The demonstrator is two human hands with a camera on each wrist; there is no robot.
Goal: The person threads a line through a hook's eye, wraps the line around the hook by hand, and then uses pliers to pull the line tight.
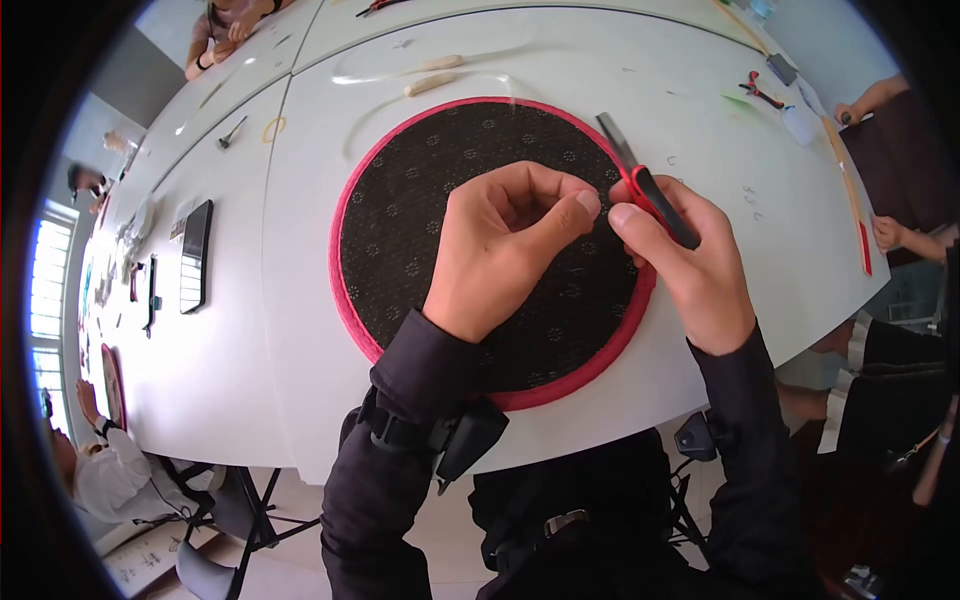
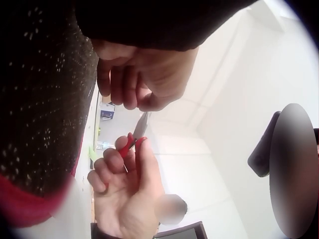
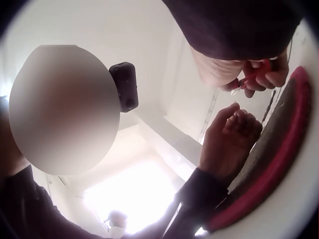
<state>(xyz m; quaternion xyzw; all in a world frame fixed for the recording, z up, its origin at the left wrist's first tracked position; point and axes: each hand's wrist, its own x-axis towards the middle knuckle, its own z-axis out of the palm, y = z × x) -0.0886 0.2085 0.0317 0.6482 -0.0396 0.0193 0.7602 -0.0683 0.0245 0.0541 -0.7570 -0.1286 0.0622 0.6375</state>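
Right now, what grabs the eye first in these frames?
A round black mat with a red rim fills the middle of the white table. Above its right side the two hands meet: the right hand grips red-handled pliers, and the left hand pinches a small wire piece, too tiny to identify further.
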